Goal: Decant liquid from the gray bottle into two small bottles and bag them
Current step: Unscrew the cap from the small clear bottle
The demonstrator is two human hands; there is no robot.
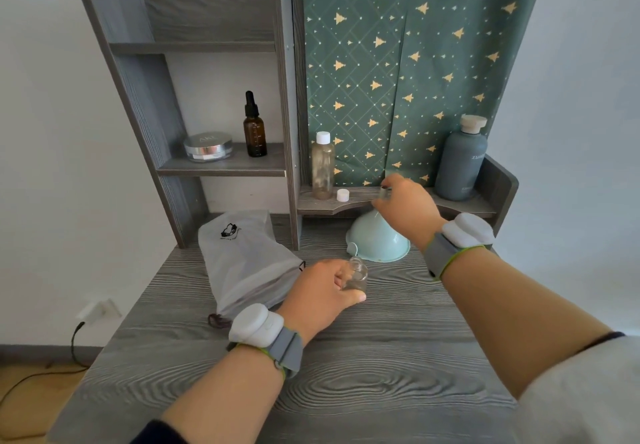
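Left grip (322,291) is closed round a small clear bottle (358,273) standing uncapped on the surface (381,357) near centre. Right grip (408,206), at 1 o'clock from it, pinches a small clear item (383,194), too blurred to identify, at the front edge of the low shelf (322,205), just above a mint funnel (379,239). Gray bottle (460,163) stands upright on that shelf at 2 o'clock, stopper on. Bag (246,256) lies flat at 10 o'clock from the left grip.

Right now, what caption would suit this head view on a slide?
Left hand grips a small bottle on the table; right hand at the shelf; the gray bottle stands capped.
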